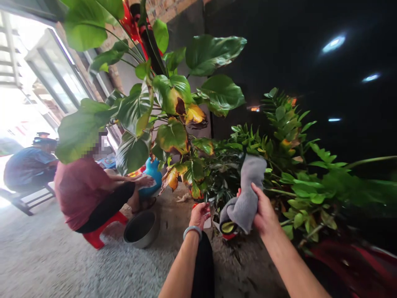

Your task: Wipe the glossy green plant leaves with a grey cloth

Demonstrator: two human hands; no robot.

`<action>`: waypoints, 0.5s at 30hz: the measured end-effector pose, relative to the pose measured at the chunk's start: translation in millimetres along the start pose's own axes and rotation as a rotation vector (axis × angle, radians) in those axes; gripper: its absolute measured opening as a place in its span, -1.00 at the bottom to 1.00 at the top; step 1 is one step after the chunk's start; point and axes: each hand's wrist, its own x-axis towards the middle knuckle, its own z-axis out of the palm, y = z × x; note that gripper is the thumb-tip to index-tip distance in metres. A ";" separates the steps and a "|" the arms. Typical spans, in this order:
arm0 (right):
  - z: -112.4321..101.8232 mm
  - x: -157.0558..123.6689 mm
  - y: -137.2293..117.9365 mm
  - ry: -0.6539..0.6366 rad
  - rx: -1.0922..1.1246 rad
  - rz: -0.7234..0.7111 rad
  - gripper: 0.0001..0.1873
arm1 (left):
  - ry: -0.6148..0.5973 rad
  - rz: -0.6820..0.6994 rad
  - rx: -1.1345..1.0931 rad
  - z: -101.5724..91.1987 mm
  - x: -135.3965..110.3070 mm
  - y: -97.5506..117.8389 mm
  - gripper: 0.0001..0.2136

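My right hand [265, 211] grips a folded grey cloth [249, 182], its thumb pressed on the fabric. The lower end of the cloth folds back on itself, showing a dark edge and a yellow-green patch. To the left of it, my left hand [200, 215] is loosely curled, with its fingers somewhat apart and no object visible in them; a pale bracelet [192, 232] circles its wrist. Dark-leaved potted plants [223, 178] stand just beyond both hands. A tall broad-leaved plant [173, 136] rises above, several of its leaves yellow and brown at the edges.
On the left, a person in a pink shirt [82, 192] sits on a red stool [101, 234], hands at a blue gourd-shaped object [151, 176]. A grey basin [141, 229] rests on the floor nearby. Leafy stems [310, 190] spread at right before a dark glossy surface [294, 54].
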 end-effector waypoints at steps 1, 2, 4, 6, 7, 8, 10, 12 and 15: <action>-8.3 -0.2 9.6 0.041 -0.039 0.058 -0.80 | 0.002 0.003 -0.004 -0.4 -0.4 1.0 -0.90; -17.6 -3.6 22.0 0.063 -0.097 0.133 -0.77 | 0.003 0.006 -0.007 -0.7 -0.4 1.7 -0.89; -34.2 -17.3 49.0 0.065 -0.224 0.257 -0.74 | 0.001 0.012 -0.010 -1.2 0.3 2.0 -0.87; -42.3 -33.5 66.8 0.046 -0.310 0.243 -0.72 | -0.004 0.015 -0.005 -1.8 1.4 1.0 -0.84; -42.3 -39.5 69.1 0.036 -0.326 0.181 -0.69 | -0.008 0.015 -0.002 -2.2 1.6 0.5 -0.83; -39.7 -42.8 66.6 0.031 -0.325 0.099 -0.63 | -0.011 0.015 0.000 -2.8 1.7 0.0 -0.82; -29.6 -39.4 50.8 0.048 -0.275 -0.090 -0.52 | -0.014 0.016 0.001 -3.8 1.4 -0.2 -0.83; -18.4 -24.7 31.0 0.101 -0.189 -0.265 -0.53 | -0.011 0.017 -0.003 -4.2 1.4 0.5 -0.85; -11.6 0.3 20.9 0.140 -0.156 -0.333 -0.64 | -0.012 0.016 -0.003 -3.9 3.9 1.5 -0.87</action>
